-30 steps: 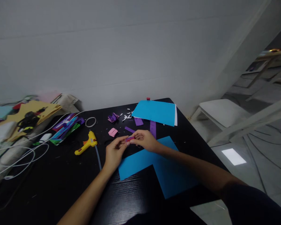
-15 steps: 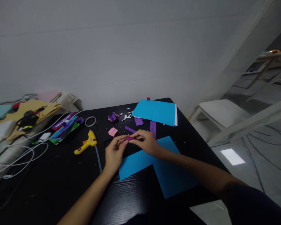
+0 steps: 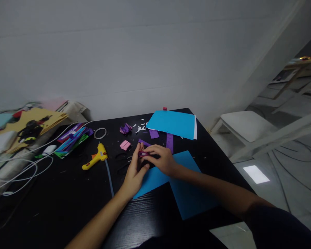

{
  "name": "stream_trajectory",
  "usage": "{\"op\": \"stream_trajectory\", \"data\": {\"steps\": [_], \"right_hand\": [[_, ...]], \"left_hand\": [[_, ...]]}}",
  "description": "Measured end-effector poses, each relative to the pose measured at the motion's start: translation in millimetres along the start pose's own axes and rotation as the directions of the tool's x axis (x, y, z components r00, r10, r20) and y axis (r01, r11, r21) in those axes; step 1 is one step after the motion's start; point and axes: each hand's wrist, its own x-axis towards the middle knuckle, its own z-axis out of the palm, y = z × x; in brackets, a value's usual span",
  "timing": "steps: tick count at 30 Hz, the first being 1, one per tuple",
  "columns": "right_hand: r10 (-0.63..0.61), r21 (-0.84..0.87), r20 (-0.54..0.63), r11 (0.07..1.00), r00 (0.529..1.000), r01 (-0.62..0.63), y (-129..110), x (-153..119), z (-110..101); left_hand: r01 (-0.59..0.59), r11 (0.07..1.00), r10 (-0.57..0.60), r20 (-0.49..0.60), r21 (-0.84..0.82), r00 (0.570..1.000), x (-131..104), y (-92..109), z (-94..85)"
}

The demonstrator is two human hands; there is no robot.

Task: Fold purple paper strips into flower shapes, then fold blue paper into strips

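My right hand [image 3: 162,159] pinches a small folded magenta-purple paper piece [image 3: 143,154] between thumb and fingers. My left hand [image 3: 134,173] is open beside it, its fingers stretched up against the left end of the piece and its thumb spread apart below. Partly under both hands lies a blue sheet of paper [image 3: 189,193] with a notched outline. Black-handled scissors [image 3: 122,157] lie just left of my left fingers, largely hidden. Behind the hands are a purple paper strip [image 3: 144,142] and a pink folded paper [image 3: 125,145].
A yellow glue gun [image 3: 100,155] with a glue stick lies left of my hands. Farther back are a purple folded paper shape [image 3: 125,129], white scraps [image 3: 140,128], a tape ring [image 3: 100,133] and blue sheets [image 3: 173,122]. White cables [image 3: 33,166] and colored papers [image 3: 74,140] crowd the left.
My left thumb has come off the paper piece and spread downward, and the left hand has shifted right and turned upright. The right hand still pinches the piece. More of the scissors shows.
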Motion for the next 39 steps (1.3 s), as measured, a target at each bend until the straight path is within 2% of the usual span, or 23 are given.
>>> {"op": "stream_trajectory", "data": {"steps": [9,11,15,17,22,29,32,34,36,39], "right_hand": [[0.017,0.010,-0.002,1.000,1.000,-0.017,-1.7,0.5,-1.0],[0.045,0.007,0.007,0.999,0.999,-0.045,-2.7,2.3,-1.6],[0.122,0.029,0.018,0.992,0.992,-0.123,0.9,7.2,-3.0],[0.169,0.036,0.059,0.985,0.984,-0.171,3.3,9.3,-3.9],[0.224,0.076,0.158,0.968,0.962,-0.238,3.6,10.5,-5.8],[0.238,0.074,0.157,0.965,0.958,-0.252,5.0,10.4,-4.9],[0.143,0.023,0.122,0.989,0.982,-0.147,-12.6,14.7,-11.1],[0.017,-0.044,0.059,0.999,0.998,-0.014,-37.1,15.1,-19.9],[-0.015,-0.067,0.046,0.998,0.999,0.018,-65.1,9.1,-30.7],[0.050,0.034,0.228,0.998,0.972,-0.060,-92.9,-15.4,-43.5]], "left_hand": [[-0.022,1.000,0.021,0.057,0.014,0.998,0.1,1.8,-1.8],[-0.021,0.999,0.020,0.037,0.034,0.999,2.6,2.1,-3.1],[-0.023,0.986,0.040,-0.099,0.163,0.994,10.0,0.4,-9.2],[-0.017,0.979,0.044,-0.128,0.205,0.991,13.8,-1.3,-14.1],[0.013,0.979,0.015,-0.136,0.203,0.991,19.2,-3.1,-23.3],[0.020,0.977,0.000,-0.096,0.212,0.995,18.3,-3.8,-23.5],[0.030,0.985,-0.015,-0.085,0.172,0.996,18.9,-3.1,-25.3],[0.035,0.987,-0.020,-0.100,0.156,0.995,19.7,-2.0,-26.8],[0.049,0.987,-0.029,-0.126,0.155,0.992,20.4,-1.5,-27.1],[0.079,0.987,-0.058,-0.143,0.143,0.988,20.7,-3.5,-24.0]]}}
